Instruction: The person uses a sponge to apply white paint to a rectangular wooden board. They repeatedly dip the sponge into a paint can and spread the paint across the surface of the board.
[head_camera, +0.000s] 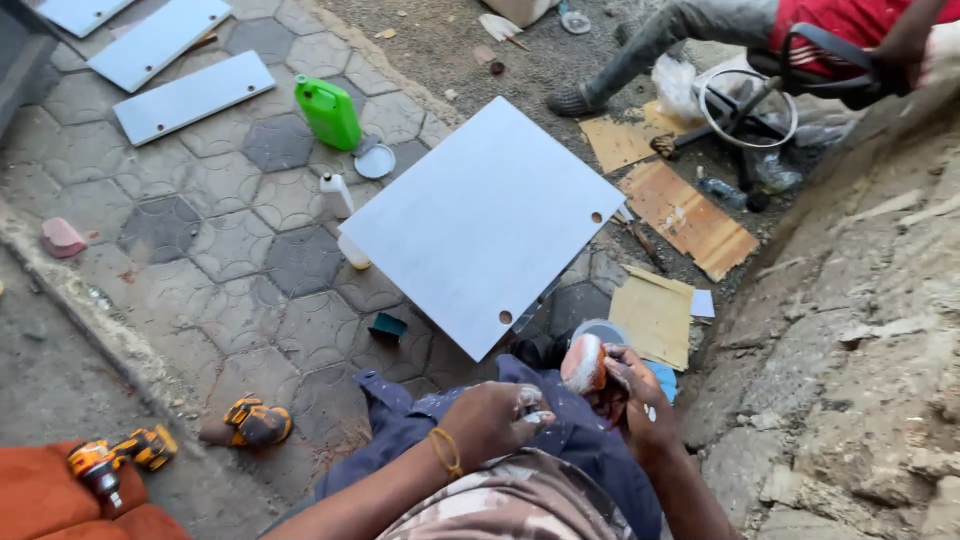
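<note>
Gripping a paint-smeared orange block (583, 364) in the right hand (640, 395); left hand (495, 418) loosely curled, empty, just beside it; white panel (480, 225) lies flat just beyond, within reach

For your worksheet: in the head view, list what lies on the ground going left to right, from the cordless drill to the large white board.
cordless drill → sandal → green jug → large white board

Item: rounded orange-and-white block (583, 364), paint-smeared.
Held tilted in the right hand (640, 400), above the person's lap, just beside a white round container (598, 329) on the paving; white panel (480, 225) lies flat, near, ahead of it.
</note>
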